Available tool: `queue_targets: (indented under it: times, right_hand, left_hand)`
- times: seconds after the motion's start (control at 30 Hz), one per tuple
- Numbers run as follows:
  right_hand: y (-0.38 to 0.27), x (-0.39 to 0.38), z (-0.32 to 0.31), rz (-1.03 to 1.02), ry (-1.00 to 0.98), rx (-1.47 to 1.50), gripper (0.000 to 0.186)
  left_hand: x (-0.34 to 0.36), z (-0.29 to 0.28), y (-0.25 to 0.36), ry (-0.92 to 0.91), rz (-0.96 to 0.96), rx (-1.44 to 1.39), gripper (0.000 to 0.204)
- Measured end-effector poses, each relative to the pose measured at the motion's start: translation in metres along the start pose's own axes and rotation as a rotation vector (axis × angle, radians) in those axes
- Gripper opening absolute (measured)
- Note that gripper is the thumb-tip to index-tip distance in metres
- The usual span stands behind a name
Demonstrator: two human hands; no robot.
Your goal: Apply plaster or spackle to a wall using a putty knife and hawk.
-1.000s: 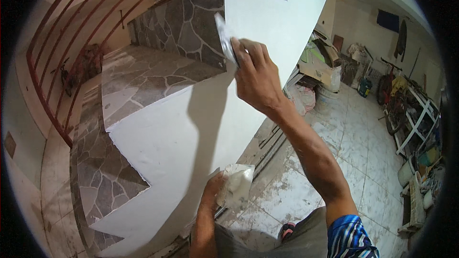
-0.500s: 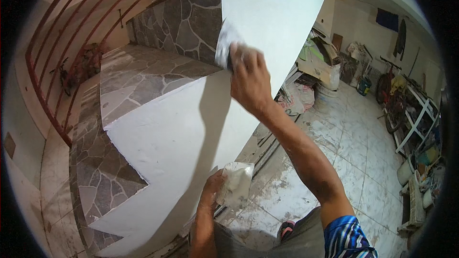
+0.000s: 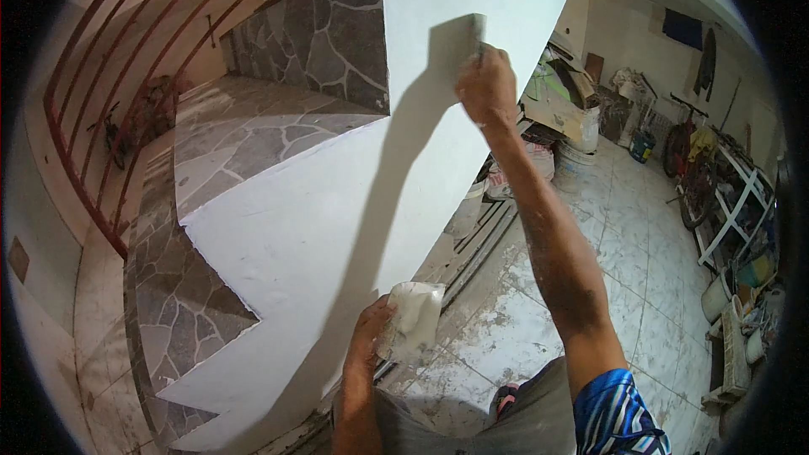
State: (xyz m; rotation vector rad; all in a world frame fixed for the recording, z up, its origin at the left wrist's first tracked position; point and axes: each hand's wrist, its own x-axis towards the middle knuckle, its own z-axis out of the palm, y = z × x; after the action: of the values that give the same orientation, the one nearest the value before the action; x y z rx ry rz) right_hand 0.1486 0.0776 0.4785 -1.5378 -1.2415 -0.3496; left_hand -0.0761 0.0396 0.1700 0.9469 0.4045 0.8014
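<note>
My right hand (image 3: 487, 84) grips a wide putty knife (image 3: 477, 29), its blade on or just over the white side face of the staircase (image 3: 320, 219), up near the notch beside a step riser. The hand and blade throw a long shadow onto that white surface. Low in the middle, my left hand (image 3: 371, 329) holds a pale flat board or scraper (image 3: 411, 320) with white paste on it, in front of the lower staircase. Grey flagstone treads and risers (image 3: 282, 147) border the white face in a stepped edge.
A red metal railing (image 3: 101, 118) curves along the left. Behind on the right are buckets (image 3: 577, 156), sacks (image 3: 539, 160), stacked boards, bicycles (image 3: 695, 194) and a white rack (image 3: 737, 211). Metal bars (image 3: 476, 253) lie along the stair's foot on the smeared tiled floor (image 3: 624, 278).
My right hand and the putty knife have moved right and up, from the flagstone's edge onto the middle of the white surface. My left hand with the pasted board has barely shifted.
</note>
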Motion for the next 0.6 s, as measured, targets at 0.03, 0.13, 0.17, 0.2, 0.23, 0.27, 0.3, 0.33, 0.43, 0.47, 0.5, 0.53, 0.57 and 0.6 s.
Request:
queue_targets:
  times: [0.03,0.13,0.17,0.2,0.23,0.27,0.3,0.33,0.43,0.47,0.5,0.53,0.57,0.6]
  right_hand:
    - [0.004,0.000,0.010,-0.201,0.160,-0.087,0.034]
    - [-0.008,-0.036,0.038,-0.736,0.264,-0.221,0.045]
    - [-0.010,-0.048,0.040,-0.792,0.196,-0.151,0.049]
    - [-0.004,-0.055,0.033,-0.837,0.140,-0.126,0.049]
    - [0.004,-0.057,0.023,-0.882,0.083,-0.098,0.049]
    - [0.011,-0.053,0.012,-0.924,0.122,-0.129,0.048]
    - [0.013,-0.048,0.004,-0.967,0.158,-0.155,0.048]
    - [0.013,-0.041,0.000,-0.867,0.249,-0.155,0.047]
    - [0.004,-0.003,-0.006,-0.199,0.277,-0.073,0.033]
    - [-0.004,0.004,-0.008,-0.198,0.275,-0.070,0.033]
    - [-0.011,0.009,-0.010,-0.058,0.155,-0.049,0.032]
    - [-0.015,0.015,-0.009,0.082,0.037,-0.029,0.031]
    - [0.001,0.024,0.001,-0.150,0.166,-0.209,0.030]
    - [-0.003,0.019,0.010,-0.268,0.248,-0.212,0.032]
  left_hand:
    - [0.002,-0.001,0.000,-0.004,-0.037,0.027,0.043]
    - [0.010,-0.041,-0.028,0.090,-0.035,0.030,0.044]
    - [0.013,-0.052,-0.038,0.151,-0.006,-0.001,0.045]
    - [0.014,-0.043,-0.032,0.143,-0.012,-0.004,0.045]
    - [0.014,-0.033,-0.025,0.103,-0.026,-0.002,0.044]
    - [0.012,-0.023,-0.017,0.064,-0.038,0.003,0.044]
    - [0.011,-0.021,-0.015,0.063,-0.038,0.003,0.044]
    - [0.011,-0.019,-0.013,0.075,-0.058,-0.014,0.042]
    - [0.006,-0.016,-0.009,0.082,-0.065,0.018,0.040]
    - [0.005,-0.015,-0.006,0.079,-0.042,0.066,0.039]
    - [0.002,-0.010,-0.002,0.078,-0.045,0.066,0.039]
    - [-0.002,-0.004,0.002,0.074,-0.036,0.043,0.039]
    - [-0.002,0.005,0.006,0.058,-0.023,0.022,0.040]
    - [-0.001,0.005,0.007,0.061,-0.023,0.023,0.040]
